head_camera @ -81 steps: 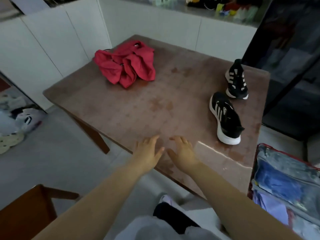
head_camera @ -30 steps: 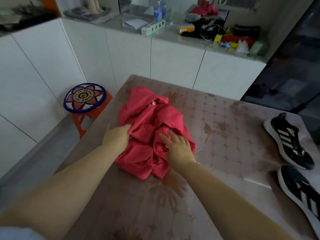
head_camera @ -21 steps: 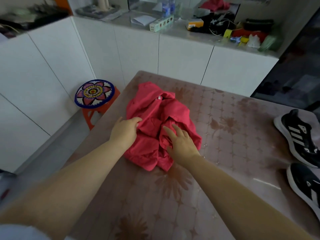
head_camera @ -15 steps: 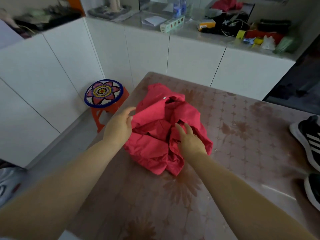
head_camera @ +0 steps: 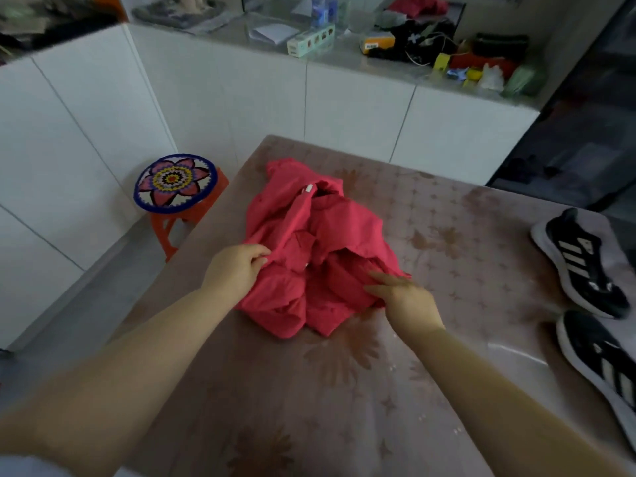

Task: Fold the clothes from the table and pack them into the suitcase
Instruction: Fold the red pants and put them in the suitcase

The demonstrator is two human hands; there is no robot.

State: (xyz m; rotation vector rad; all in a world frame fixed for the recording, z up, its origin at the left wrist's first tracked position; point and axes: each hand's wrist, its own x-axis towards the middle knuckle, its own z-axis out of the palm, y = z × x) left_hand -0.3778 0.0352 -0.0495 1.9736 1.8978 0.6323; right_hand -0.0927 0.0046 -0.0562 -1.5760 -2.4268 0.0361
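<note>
A crumpled red garment [head_camera: 320,242] lies in a heap on the brown flower-patterned table [head_camera: 344,390], towards its far left part. My left hand [head_camera: 235,270] grips a fold at the heap's left edge, fingers curled round the cloth. My right hand [head_camera: 404,297] is at the heap's right front edge, with its fingers tucked into the fabric there. The suitcase is out of view.
Two black sneakers with white stripes [head_camera: 581,263] [head_camera: 605,366] lie at the table's right edge. A small orange stool with a flower-patterned seat [head_camera: 177,182] stands left of the table. White cabinets with a cluttered countertop [head_camera: 378,53] run behind.
I walked round to the garment and put both hands on it. In the last half second my left hand closed on a fold at the left, and my right hand slid to the right front edge.
</note>
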